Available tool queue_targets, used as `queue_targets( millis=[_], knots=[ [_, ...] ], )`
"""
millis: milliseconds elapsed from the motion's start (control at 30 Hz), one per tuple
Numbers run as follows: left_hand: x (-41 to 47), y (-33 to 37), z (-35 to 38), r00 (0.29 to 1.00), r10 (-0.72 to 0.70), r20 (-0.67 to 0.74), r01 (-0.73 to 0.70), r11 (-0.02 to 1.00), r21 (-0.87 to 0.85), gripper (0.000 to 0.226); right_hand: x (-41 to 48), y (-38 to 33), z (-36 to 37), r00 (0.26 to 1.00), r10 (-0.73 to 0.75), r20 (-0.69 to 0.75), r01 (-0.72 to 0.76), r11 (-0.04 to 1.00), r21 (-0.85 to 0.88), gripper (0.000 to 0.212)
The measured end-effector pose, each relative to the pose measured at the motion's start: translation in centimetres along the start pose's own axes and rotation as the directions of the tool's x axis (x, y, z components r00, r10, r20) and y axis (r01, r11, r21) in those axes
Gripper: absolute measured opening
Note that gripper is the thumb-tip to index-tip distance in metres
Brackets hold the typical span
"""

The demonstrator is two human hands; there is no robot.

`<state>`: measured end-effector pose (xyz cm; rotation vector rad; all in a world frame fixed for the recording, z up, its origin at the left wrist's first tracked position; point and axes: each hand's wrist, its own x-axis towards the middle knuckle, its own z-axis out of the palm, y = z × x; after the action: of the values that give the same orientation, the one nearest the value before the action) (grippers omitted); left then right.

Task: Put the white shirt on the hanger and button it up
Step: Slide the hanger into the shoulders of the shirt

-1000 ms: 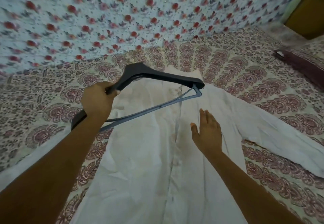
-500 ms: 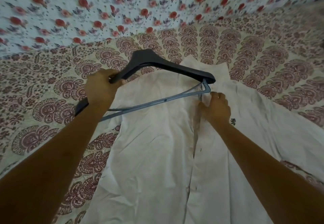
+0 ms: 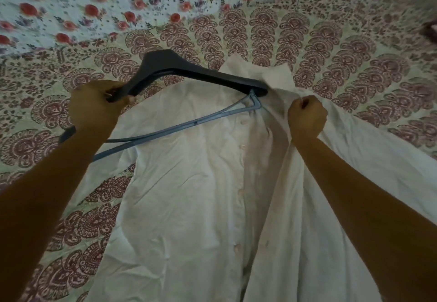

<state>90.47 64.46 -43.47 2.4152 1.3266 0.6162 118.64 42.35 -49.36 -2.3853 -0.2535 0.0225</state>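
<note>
A white shirt [image 3: 189, 195] lies front up and unbuttoned on the bed, its collar pointing away from me. My left hand [image 3: 94, 106] grips the left arm of a dark hanger [image 3: 189, 71] and holds it above the shirt's upper part. The hanger's right end sits at the shirt's opening near the collar. My right hand [image 3: 306, 120] is closed on the shirt's right front panel and lifts it up beside that hanger end. A row of buttons runs down the left panel's edge.
A bedsheet [image 3: 331, 48] with a red-brown paisley print covers the bed under the shirt. A floral cloth [image 3: 94, 6] with red roses hangs behind the bed at the top. The shirt's right sleeve spreads off to the right.
My right hand has gone from open over the shirt to gripping and raising the right front panel. The hanger's right end has come down to the opening near the collar.
</note>
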Motion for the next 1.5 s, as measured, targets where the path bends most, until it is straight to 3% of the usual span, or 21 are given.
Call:
queue_targets(
  millis=[100, 200, 300, 433, 700, 767, 833, 933, 1133, 1200, 1267, 1333, 1433, 1500],
  knots=[
    [-0.1, 1.0, 0.6, 0.999, -0.026, 0.032, 0.027, 0.999, -0.043, 0.033, 0.6, 0.3, -1.3, 0.997, -0.063, -0.034, 0.062, 0.998, -0.006, 0.027],
    [-0.2, 2.9, 2.1, 0.996, -0.035, 0.078, 0.044, 0.993, -0.110, 0.034, 0.2, -0.1, -1.6, 0.982, -0.188, 0.031, 0.186, 0.981, 0.054, 0.025],
    [-0.3, 6.3, 4.7, 0.996, -0.008, 0.092, 0.022, 0.988, -0.151, 0.035, -1.3, -0.9, -1.2, 0.925, -0.361, 0.119, 0.342, 0.927, 0.154, 0.020],
    [0.3, 11.8, 8.3, 0.988, 0.079, 0.130, -0.048, 0.974, -0.223, 0.035, -1.4, -1.3, -0.7, 0.873, -0.466, 0.145, 0.434, 0.877, 0.204, 0.019],
    [3.6, 14.7, 11.4, 0.982, 0.094, 0.163, -0.052, 0.968, -0.244, 0.034, 0.6, -1.1, -1.1, 0.850, -0.457, 0.263, 0.432, 0.889, 0.151, 0.032],
    [4.0, 14.2, 11.2, 0.978, 0.124, 0.165, -0.075, 0.958, -0.276, 0.036, 1.3, -1.3, -1.1, 0.849, -0.510, 0.142, 0.506, 0.860, 0.060, 0.028],
    [4.2, 14.0, 10.7, 0.975, 0.155, 0.158, -0.108, 0.956, -0.274, 0.037, 2.1, -1.7, -0.7, 0.828, -0.557, 0.071, 0.561, 0.821, -0.103, 0.047],
    [4.4, 13.6, 10.0, 0.970, 0.187, 0.156, -0.129, 0.938, -0.321, 0.037, 3.2, -2.7, 0.3, 0.849, -0.485, 0.211, 0.528, 0.800, -0.286, 0.071],
    [4.2, 14.0, 10.8, 0.950, 0.242, 0.196, -0.179, 0.939, -0.292, 0.045, 5.8, -3.4, 0.2, 0.908, -0.365, 0.204, 0.407, 0.883, -0.234, 0.034],
    [3.4, 13.8, 10.9, 0.959, 0.280, 0.041, -0.266, 0.941, -0.210, 0.048, 6.3, -3.6, 0.2, 0.896, -0.384, 0.224, 0.432, 0.871, -0.233, 0.031],
    [1.0, 13.9, 11.0, 0.928, 0.255, -0.272, -0.292, 0.951, -0.104, 0.037, 6.7, -3.8, 0.1, 0.898, -0.390, 0.202, 0.429, 0.879, -0.209, 0.030],
    [-2.6, 13.9, 11.9, 0.903, 0.212, -0.373, -0.278, 0.951, -0.133, 0.026, 7.3, -4.0, -0.2, 0.911, -0.374, 0.174, 0.405, 0.893, -0.197, 0.031],
    [-6.5, 12.4, 14.4, 0.974, 0.206, -0.089, -0.217, 0.966, -0.139, 0.023, 8.5, -4.2, -0.3, 0.931, -0.328, 0.163, 0.356, 0.914, -0.195, 0.029],
    [-6.9, 12.0, 16.1, 0.981, 0.174, 0.087, -0.165, 0.980, -0.110, 0.041, 8.9, -4.2, -0.1, 0.934, -0.313, 0.173, 0.345, 0.917, -0.201, 0.029]
  ],
)
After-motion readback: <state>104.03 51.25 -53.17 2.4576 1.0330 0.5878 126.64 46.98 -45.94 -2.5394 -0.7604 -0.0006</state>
